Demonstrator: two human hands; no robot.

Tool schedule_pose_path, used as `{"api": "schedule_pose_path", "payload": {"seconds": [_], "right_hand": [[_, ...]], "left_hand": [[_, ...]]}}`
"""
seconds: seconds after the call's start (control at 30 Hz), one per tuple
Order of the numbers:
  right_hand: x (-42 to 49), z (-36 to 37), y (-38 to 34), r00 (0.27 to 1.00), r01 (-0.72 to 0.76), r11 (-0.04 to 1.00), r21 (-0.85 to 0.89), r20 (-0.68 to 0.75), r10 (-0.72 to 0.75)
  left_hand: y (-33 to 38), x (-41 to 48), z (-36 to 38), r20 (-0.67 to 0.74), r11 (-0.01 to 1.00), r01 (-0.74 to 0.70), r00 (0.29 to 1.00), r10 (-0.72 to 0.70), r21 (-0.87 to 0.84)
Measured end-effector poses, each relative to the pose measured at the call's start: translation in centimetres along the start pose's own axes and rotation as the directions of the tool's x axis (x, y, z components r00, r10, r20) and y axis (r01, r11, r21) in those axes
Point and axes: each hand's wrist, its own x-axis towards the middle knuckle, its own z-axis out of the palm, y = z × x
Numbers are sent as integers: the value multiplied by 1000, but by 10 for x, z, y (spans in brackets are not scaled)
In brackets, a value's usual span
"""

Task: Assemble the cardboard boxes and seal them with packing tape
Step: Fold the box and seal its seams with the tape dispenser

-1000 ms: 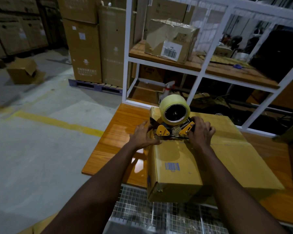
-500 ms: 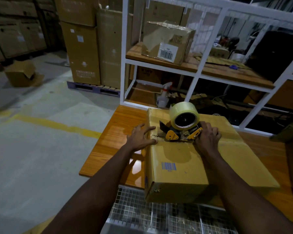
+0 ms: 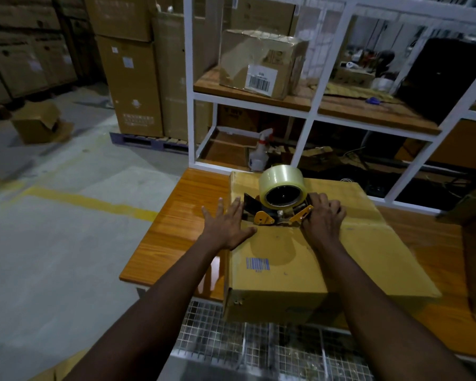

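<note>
A closed brown cardboard box (image 3: pixel 286 259) with a blue barcode lies on the wooden table (image 3: pixel 176 221). On its top stands a tape dispenser (image 3: pixel 278 213) with yellow parts and a roll of clear tape (image 3: pixel 282 185). My right hand (image 3: pixel 323 218) grips the dispenser's handle over the box's centre seam. My left hand (image 3: pixel 227 221) presses flat with spread fingers on the box's left top edge, just left of the dispenser.
A white metal shelf frame (image 3: pixel 308 114) rises behind the table, holding a taped box (image 3: pixel 261 61) and a spray bottle (image 3: pixel 260 155). Stacked cartons (image 3: pixel 132 86) stand on a pallet at the left. An open box (image 3: pixel 36 122) lies on the floor. Wire mesh (image 3: pixel 245 342) lies below the table's near edge.
The dispenser and my right hand have moved rightward along the box's seam. My left hand's fingers have spread flat on the box's left edge.
</note>
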Motion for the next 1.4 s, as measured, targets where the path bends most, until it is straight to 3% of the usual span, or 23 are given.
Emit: {"api": "schedule_pose_path", "payload": {"seconds": [0.37,0.5,0.63,0.8,1.13,1.4], "right_hand": [[3,-11,87,998,-57,998,-41,10,58],[4,-10,87,998,-63,995,-74,12,64],[6,-10,86,998,-63,994,-86,5,64],[12,-10,93,998,-30,997,-73,44,33],[22,-18,217,991,-121,993,2,61,121],[3,-15,192,982,-178,984,30,62,176]], "left_hand": [[12,-4,-13,49,992,77,995,-82,101],[37,-4,-14,28,973,139,989,-147,185],[78,-2,5,21,990,77,997,-80,116],[83,-1,9,8,980,143,989,-145,138],[78,6,6,35,978,149,987,-156,148],[52,7,-2,30,976,135,989,-142,173]]}}
